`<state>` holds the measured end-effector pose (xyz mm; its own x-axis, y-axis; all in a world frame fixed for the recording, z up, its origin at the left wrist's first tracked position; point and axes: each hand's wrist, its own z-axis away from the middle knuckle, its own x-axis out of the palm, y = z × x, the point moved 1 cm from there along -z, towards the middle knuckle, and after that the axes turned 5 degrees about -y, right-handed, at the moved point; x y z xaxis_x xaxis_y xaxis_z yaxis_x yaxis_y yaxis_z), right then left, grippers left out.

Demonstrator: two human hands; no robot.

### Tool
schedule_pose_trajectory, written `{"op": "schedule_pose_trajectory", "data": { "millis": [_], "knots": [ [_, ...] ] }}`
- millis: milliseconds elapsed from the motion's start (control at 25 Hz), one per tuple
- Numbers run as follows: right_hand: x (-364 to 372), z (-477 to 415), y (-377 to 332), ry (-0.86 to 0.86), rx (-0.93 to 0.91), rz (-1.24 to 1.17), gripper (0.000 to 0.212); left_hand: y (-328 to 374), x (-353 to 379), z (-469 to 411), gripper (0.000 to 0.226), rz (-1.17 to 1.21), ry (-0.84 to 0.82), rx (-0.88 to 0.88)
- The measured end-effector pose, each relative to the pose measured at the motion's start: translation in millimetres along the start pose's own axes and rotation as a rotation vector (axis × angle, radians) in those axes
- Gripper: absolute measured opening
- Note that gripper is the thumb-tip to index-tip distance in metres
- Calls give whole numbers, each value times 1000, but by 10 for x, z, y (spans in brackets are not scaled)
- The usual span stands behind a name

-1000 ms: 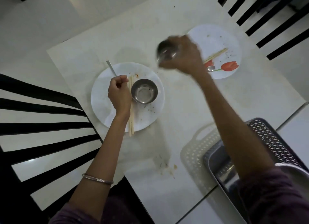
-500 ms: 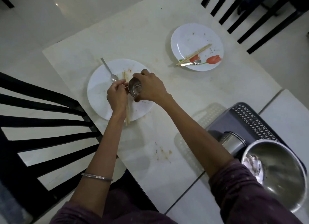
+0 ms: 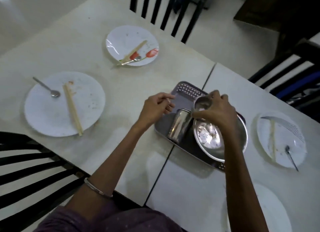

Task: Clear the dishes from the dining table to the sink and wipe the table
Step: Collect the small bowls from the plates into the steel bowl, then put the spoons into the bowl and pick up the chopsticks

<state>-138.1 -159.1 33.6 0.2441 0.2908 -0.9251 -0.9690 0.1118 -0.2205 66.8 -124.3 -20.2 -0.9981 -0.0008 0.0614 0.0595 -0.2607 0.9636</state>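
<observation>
My right hand (image 3: 216,110) grips a small steel bowl (image 3: 202,103) from above, over the grey tray (image 3: 188,90). In the tray a steel tumbler (image 3: 180,126) lies on its side beside a large steel bowl (image 3: 207,136). My left hand (image 3: 155,107) hovers at the tray's left corner with fingers loosely curled and nothing visible in them. On the left a white plate (image 3: 45,113) carries a spoon (image 3: 46,88) and chopsticks (image 3: 72,110). Beyond it sits a tulip-patterned plate (image 3: 121,39) with chopsticks and a spoon.
Right of the tray a white plate (image 3: 290,136) holds a chopstick and a spoon; another plate (image 3: 270,209) lies at the bottom right. Black slatted chairs stand at the left (image 3: 26,162), far side (image 3: 164,11) and right (image 3: 285,79). The white table (image 3: 131,86) shows smears.
My right hand has carried the small steel bowl from the left plate over to the tray. My left hand has left that plate and moved to the tray's corner. The view has swung right.
</observation>
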Motion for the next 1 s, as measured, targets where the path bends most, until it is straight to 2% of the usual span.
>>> {"op": "schedule_pose_trajectory", "data": {
  "millis": [80,160,360,400,440,480,560,600,680,720,760,880,1000],
  "knots": [
    [207,2,395,-47,128,14,92,-98,254,49,26,-57,-72,-19],
    [454,20,615,-105,180,-30,91,-183,387,74,28,-85,-87,-51],
    [774,139,830,-92,171,-194,95,-289,697,127,28,-166,-98,-87],
    [727,174,880,-70,132,-231,90,-276,756,141,27,-186,-107,-71],
    [650,241,980,23,101,-275,78,-253,834,149,26,-198,-127,-46],
    [564,341,1158,197,119,-339,60,-221,947,152,27,-203,-158,-20],
    [515,634,1664,537,331,-407,27,-150,1188,181,29,-208,-222,43],
    [559,814,1938,549,476,-391,21,-125,1333,203,29,-206,-255,67],
    [770,1172,2342,298,684,-392,27,-101,1681,240,29,-183,-332,91],
    [904,1274,2442,187,716,-445,32,-105,1840,251,28,-172,-370,101],
    [1021,1354,2497,147,714,-505,33,-123,2007,265,28,-173,-413,108],
    [1131,1372,2525,279,669,-587,22,-202,2383,251,28,-185,-517,96],
    [848,1270,2708,543,669,-831,17,-262,2648,180,26,-186,-550,71]
  ]
}}
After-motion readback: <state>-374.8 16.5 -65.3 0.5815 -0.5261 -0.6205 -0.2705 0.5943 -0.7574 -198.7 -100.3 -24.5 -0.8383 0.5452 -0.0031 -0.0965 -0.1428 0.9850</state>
